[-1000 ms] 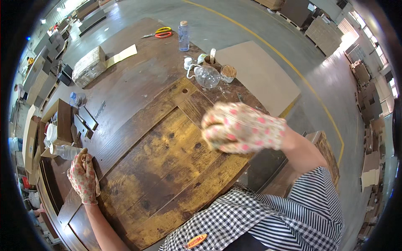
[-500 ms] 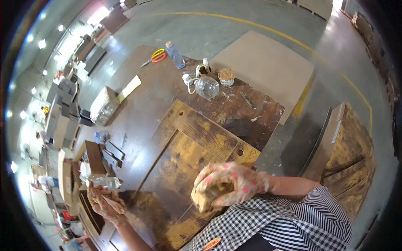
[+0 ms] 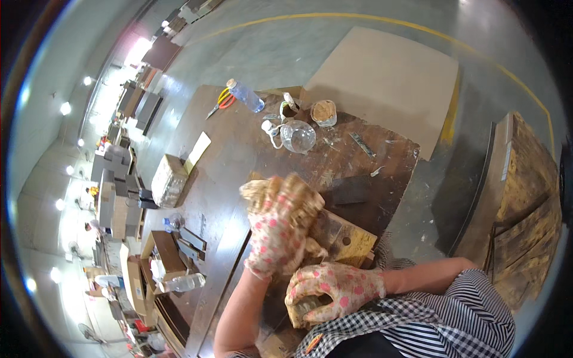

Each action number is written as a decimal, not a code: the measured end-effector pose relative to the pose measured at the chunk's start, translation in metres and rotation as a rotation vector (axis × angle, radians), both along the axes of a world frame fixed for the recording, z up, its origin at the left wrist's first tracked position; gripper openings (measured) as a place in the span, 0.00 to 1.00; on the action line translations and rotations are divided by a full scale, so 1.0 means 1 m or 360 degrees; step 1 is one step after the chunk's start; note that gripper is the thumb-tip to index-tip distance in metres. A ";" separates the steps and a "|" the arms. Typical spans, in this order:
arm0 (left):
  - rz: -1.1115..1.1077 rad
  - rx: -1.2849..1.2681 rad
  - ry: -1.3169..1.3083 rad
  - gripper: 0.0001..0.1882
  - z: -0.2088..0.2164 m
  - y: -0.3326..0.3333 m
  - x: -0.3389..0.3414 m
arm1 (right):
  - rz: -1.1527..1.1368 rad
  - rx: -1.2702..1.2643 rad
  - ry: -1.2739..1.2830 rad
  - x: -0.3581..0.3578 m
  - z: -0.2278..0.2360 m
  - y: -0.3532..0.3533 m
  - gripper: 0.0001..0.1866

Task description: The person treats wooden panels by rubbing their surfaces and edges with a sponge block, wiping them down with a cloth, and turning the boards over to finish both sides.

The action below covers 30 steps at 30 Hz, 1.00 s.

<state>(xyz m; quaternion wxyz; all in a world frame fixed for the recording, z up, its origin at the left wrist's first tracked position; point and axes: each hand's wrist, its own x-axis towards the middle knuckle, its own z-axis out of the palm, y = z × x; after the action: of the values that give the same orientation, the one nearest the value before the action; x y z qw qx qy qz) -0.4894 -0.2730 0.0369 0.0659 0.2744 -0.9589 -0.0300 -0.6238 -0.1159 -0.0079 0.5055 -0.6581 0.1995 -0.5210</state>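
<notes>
Both my hands wear pale gloves with pink spots, their fingers stained brown. My left hand (image 3: 277,224) is over a brown-and-yellow wood-grain panel (image 3: 352,238) on the table. Its fingers are blurred, so whether it holds something is unclear. Nearer my body, my right hand (image 3: 337,292) curls closed around a yellowish-tan lump (image 3: 304,313), its material hard to make out. A round hole shows near the panel's right corner. My arms and hands hide much of the rest of the panel.
Past the panel on the brown table (image 3: 239,149) are a clear jug (image 3: 298,137), a tub (image 3: 324,112), a blue bottle (image 3: 246,95), scissors (image 3: 222,101) and a taped block (image 3: 170,179). A clear bottle (image 3: 184,283) lies left. More wood-grain panels (image 3: 525,209) stand right.
My left hand has swung from the far left to over the panel's middle. My right hand has moved slightly down and right with the tan lump. The view has shifted.
</notes>
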 end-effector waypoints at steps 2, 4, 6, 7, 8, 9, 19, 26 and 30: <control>0.0214 -0.0068 0.0011 0.31 -0.005 -0.032 -0.013 | -0.0062 -0.0009 0.0019 0.000 0.000 -0.002 0.18; 0.0616 -0.0077 0.0042 0.30 -0.006 -0.035 -0.015 | -0.0140 0.0024 0.0072 0.000 0.001 -0.003 0.18; 0.0534 -0.0266 -0.0160 0.31 -0.008 -0.026 -0.014 | -0.0179 0.0021 0.0021 -0.001 0.001 -0.004 0.17; 0.0293 -0.0324 -0.0211 0.30 -0.010 -0.016 -0.013 | -0.0095 0.0019 -0.0022 -0.002 0.001 -0.003 0.17; 0.0064 -0.0313 -0.0233 0.30 -0.011 -0.007 -0.012 | 0.0002 0.0030 -0.0100 -0.002 0.001 -0.004 0.17; -0.0118 -0.0291 -0.0246 0.30 -0.010 -0.005 -0.012 | 0.0038 0.0092 -0.0055 -0.004 0.002 -0.002 0.17; -0.0999 0.0256 -0.0416 0.36 -0.009 0.014 -0.036 | 0.0066 0.0059 0.0013 0.001 0.001 0.002 0.14; -0.0335 0.0114 -0.0414 0.35 0.013 0.003 -0.041 | 0.0044 0.0080 -0.0015 -0.002 -0.004 0.004 0.19; -0.1052 -0.0024 -0.0175 0.28 -0.005 0.026 -0.045 | 0.0148 0.0120 -0.0082 -0.001 -0.002 0.004 0.17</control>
<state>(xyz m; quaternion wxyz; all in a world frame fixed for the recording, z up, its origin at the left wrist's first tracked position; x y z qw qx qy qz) -0.5348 -0.2468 0.0315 0.0028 -0.0508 -0.9983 -0.0280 -0.6249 -0.1116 -0.0103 0.5587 -0.6336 0.1752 -0.5057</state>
